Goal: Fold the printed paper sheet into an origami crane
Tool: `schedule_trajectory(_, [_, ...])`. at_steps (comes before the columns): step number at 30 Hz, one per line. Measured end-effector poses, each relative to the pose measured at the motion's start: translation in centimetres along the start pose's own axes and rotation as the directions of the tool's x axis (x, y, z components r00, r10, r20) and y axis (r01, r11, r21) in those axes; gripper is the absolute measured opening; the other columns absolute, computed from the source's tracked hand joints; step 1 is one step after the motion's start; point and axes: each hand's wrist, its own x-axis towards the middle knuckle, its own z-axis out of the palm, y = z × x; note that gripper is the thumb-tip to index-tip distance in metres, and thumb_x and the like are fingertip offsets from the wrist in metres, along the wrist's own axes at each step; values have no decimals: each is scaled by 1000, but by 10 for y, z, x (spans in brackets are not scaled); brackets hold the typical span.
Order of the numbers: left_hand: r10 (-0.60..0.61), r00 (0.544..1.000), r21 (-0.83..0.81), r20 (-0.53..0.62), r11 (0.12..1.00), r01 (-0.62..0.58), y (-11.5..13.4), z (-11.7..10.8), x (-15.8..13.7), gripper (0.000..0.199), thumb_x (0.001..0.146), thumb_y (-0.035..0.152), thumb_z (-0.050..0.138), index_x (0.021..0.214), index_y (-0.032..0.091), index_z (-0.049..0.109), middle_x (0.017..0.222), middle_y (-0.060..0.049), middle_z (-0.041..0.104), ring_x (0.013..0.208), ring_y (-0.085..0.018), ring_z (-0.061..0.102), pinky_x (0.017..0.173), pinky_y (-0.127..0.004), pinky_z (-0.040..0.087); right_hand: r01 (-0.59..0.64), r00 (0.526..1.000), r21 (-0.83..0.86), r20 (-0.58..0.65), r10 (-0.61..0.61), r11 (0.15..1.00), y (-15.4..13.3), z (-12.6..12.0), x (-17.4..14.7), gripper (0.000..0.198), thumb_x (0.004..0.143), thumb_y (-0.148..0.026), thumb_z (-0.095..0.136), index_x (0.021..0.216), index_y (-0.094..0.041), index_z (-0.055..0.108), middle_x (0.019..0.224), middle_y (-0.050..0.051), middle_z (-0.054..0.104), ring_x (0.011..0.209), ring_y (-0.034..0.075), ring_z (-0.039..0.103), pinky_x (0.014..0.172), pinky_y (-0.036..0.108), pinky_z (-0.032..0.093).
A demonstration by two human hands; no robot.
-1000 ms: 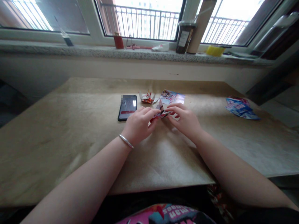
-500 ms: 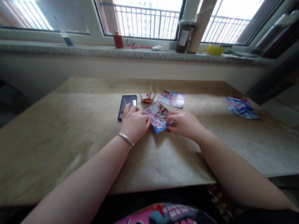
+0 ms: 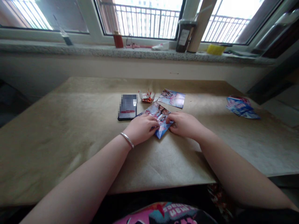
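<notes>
A glossy printed sheet of paper (image 3: 159, 111), blue with red-and-white lettering and pictured people, lies at a slant in front of me, one corner toward me. My left hand (image 3: 144, 126), a silver bangle at its wrist, has its fingers bent over the sheet's left and lower part. Closed on the sheet's right edge is my right hand (image 3: 182, 123), thumb partly hidden. A smartphone (image 3: 128, 107) lies just beyond my left hand, its screen partly pixelated. Behind the sheet stands a small folded red-and-white paper piece (image 3: 147, 96), beside a second printed sheet (image 3: 173, 98).
Several blue printed papers (image 3: 243, 107) lie in a pile on the right of the table (image 3: 70, 130). Along the granite windowsill (image 3: 93, 49) stand a red container (image 3: 118, 40), a dark jar (image 3: 184, 37) and a yellow object (image 3: 215, 49).
My left hand has left the phone and moved right and nearer, onto the printed sheet. The sheet's near corner has shifted slightly toward me; my right hand stays at its right edge.
</notes>
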Motion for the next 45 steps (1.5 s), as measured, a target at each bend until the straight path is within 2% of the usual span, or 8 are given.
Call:
schedule_trajectory(8, [67, 998, -89, 15, 994, -65, -1, 1, 2, 20, 87, 23, 52, 99, 20, 68, 110, -3, 66, 105, -19, 57, 99, -35, 42, 24, 998, 57, -57, -21, 998, 6, 4, 3, 14, 76, -21, 54, 84, -22, 65, 90, 3, 67, 85, 20, 60, 76, 30, 45])
schedule_trajectory(18, [55, 998, -120, -9, 991, -56, -3, 6, 2, 21, 85, 22, 53, 101, 21, 67, 111, -4, 65, 107, -21, 55, 100, -38, 40, 90, 987, 153, -149, -67, 984, 15, 15, 10, 15, 80, -19, 56, 84, -21, 71, 95, 6, 68, 94, 21, 60, 88, 35, 46])
schedule_trajectory(22, [51, 999, -129, -3, 990, -51, -1, 6, 2, 24, 89, 24, 49, 105, 20, 66, 113, -6, 63, 109, -21, 54, 102, -40, 38, 116, 980, 174, -179, -84, 978, 19, 18, 10, 15, 79, -19, 59, 84, -22, 72, 98, 6, 67, 96, 21, 60, 92, 38, 46])
schedule_trajectory(25, [54, 999, -114, 11, 992, -52, 0, 6, 1, 27, 91, 26, 45, 109, 20, 64, 114, -7, 61, 108, -21, 53, 101, -40, 38, 88, 976, 182, -214, -48, 979, 22, 21, 10, 14, 79, -20, 60, 84, -22, 72, 108, 8, 63, 103, 23, 58, 96, 40, 44])
schedule_trajectory(30, [63, 997, -66, 40, 996, -61, 1, 5, 0, 29, 90, 27, 46, 113, 22, 63, 120, -5, 60, 112, -22, 50, 102, -39, 37, -32, 958, 262, -266, 104, 965, 26, 25, 12, 12, 79, -22, 59, 81, -19, 71, 118, 12, 57, 109, 23, 56, 99, 39, 42])
schedule_trajectory(36, [48, 993, -52, 107, 998, -42, 4, 1, -1, 41, 87, 44, 50, 122, 24, 58, 128, -4, 55, 117, -26, 46, 103, -41, 34, -70, 962, 349, -226, 156, 935, 26, 25, 16, 10, 80, -24, 59, 79, -19, 67, 92, 7, 63, 91, 20, 59, 88, 36, 46])
schedule_trajectory(42, [81, 992, -12, 99, 997, -80, 2, 2, -2, 43, 86, 44, 51, 125, 28, 55, 131, -4, 52, 116, -27, 46, 102, -42, 34, -115, 945, 404, -238, 226, 907, 26, 27, 18, 10, 79, -29, 61, 79, -19, 66, 88, 5, 59, 79, 17, 57, 76, 33, 48])
schedule_trajectory(45, [97, 991, 3, 87, 995, -98, 2, 3, -2, 40, 87, 44, 49, 124, 29, 56, 129, -5, 53, 114, -26, 47, 101, -43, 35, -80, 942, 445, -260, 214, 892, 25, 26, 18, 10, 78, -29, 63, 78, -19, 65, 88, 4, 59, 76, 16, 57, 70, 30, 48])
